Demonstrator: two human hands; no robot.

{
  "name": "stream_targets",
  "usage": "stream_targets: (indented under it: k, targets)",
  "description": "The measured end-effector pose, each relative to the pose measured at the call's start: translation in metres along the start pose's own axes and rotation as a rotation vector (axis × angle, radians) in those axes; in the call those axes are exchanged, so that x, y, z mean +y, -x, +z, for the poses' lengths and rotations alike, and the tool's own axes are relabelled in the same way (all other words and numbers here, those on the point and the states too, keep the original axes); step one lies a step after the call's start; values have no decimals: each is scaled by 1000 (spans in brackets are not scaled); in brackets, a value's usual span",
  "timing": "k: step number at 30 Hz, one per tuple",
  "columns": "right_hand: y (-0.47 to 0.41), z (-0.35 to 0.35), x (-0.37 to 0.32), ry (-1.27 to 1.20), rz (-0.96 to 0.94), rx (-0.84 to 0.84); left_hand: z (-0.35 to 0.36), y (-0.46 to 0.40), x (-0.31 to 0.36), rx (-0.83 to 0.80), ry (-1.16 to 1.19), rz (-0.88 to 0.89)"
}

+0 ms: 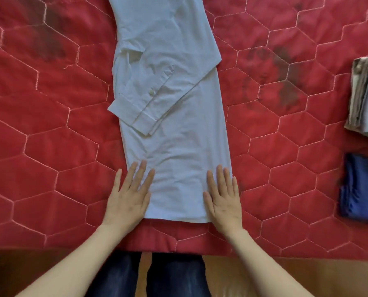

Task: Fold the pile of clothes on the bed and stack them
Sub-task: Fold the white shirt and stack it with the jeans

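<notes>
— Where's the shirt (pixel 174 125)?
— On the quilt (pixel 50 146), folded narrow, running from centre to 12 o'clock, cuff (pixel 133 114) across it.
— Hands?
— Left hand (pixel 128 198) at 7 o'clock, right hand (pixel 223 202) at 5, both flat, fingers straight, pressing the hem corners.
— Stack (pixel 365 95)?
— At 3 o'clock.

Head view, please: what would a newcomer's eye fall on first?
A long pale blue shirt, sleeves folded in, lies down the middle of the red quilted bedcover. The left hand and right hand press flat on its near hem. Folded clothes sit at the right edge.
</notes>
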State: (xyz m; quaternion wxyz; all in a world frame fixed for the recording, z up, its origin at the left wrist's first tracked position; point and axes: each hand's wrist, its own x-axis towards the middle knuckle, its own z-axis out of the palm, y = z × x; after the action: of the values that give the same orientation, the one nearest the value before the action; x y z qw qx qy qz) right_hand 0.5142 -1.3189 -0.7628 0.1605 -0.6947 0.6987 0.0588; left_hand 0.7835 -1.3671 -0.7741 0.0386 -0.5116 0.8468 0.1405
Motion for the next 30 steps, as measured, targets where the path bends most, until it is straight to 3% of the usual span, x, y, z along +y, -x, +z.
stream_targets:
  k: [8,15,22,27,30]
  targets:
    - [44,-8,17,-113,-117,-6,-8,48,43,-54,-59,-219]
    - [27,-4,28,42,-346,-88,1,28,50,-100,-96,-11]
    - [22,-7,27,77,-703,274,-2,41,31,88,-271,205]
    - [1,-24,25,101,-604,363,-16,34,20,243,-358,267]
    - [-14,-41,16,96,-544,308,-22,24,19,324,-300,271]
